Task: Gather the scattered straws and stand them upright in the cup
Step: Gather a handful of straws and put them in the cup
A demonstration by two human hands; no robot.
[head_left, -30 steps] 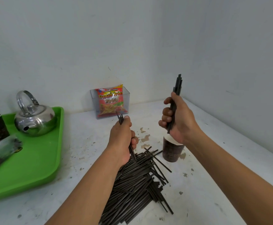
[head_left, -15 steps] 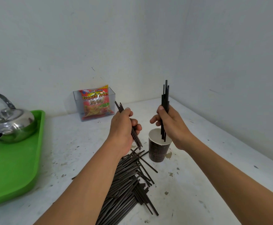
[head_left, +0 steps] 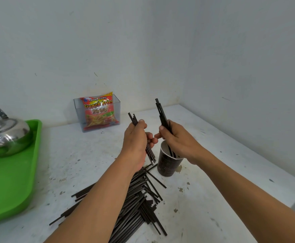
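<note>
Straws (head_left: 139,199) lie in a loose black pile on the table (head_left: 213,172), below our left hand (head_left: 136,141) and partly under its forearm, with a few strays fanned out to either side. Our left hand is curled round a small bundle (head_left: 133,118) of them, thumb on top. The bundle slants, its upper ends poking out above the thumb and its lower ends hanging below the palm.

Our right hand (head_left: 176,137) pinches a second bundle (head_left: 161,113) between thumb and curled fingers, held nearly upright with a slight lean to the left. Its lower ends are down inside the cup (head_left: 167,165) (whether they touch the bottom we cannot tell). The cup, dark with a white inside, stands upright just under our right hand and just beside the far end of the pile.

The two hands are close together, and we cannot tell whether their fingertips touch. Beyond our left hand a clear box (head_left: 116,109) holds a red snack packet (head_left: 99,111) against the wall. Well to the left of that hand a green tray (head_left: 12,181) carries a steel kettle (head_left: 8,134).
</note>
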